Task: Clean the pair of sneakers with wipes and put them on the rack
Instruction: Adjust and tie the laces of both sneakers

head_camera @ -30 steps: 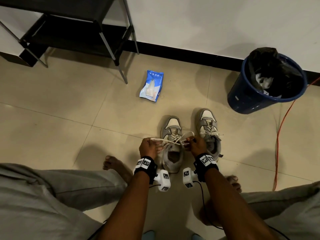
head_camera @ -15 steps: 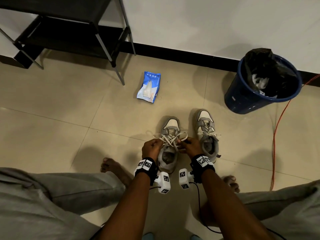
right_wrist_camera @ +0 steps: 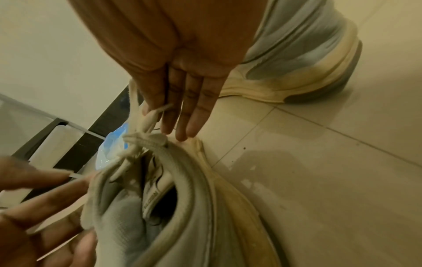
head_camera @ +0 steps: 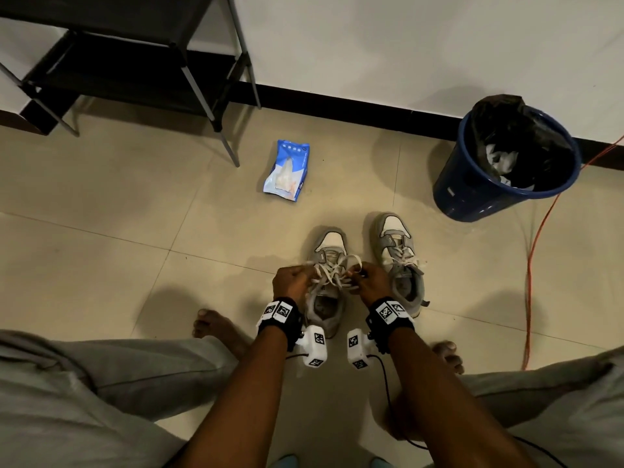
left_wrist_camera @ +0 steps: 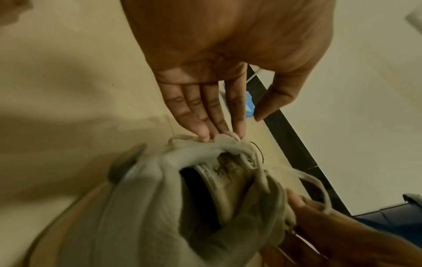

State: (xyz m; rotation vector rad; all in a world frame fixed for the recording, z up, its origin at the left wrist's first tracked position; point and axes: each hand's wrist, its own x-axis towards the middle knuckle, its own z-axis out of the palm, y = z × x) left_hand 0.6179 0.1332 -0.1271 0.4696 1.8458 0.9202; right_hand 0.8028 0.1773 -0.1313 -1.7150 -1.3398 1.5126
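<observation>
I'm seeing glossy floor tiles [head_camera: 101, 204], matt cloth sneakers [head_camera: 326, 298] with woven laces [head_camera: 332, 273], a shiny plastic wipes pack [head_camera: 287, 170] and bin [head_camera: 472, 197].

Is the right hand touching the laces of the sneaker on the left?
Touching. The right wrist view shows the right hand with a lace of the left sneaker running between its fingers.

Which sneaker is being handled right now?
The left sneaker, nearer the wipes pack: both the left hand and right hand work its laces. The right sneaker stands beside it, untouched.
</observation>
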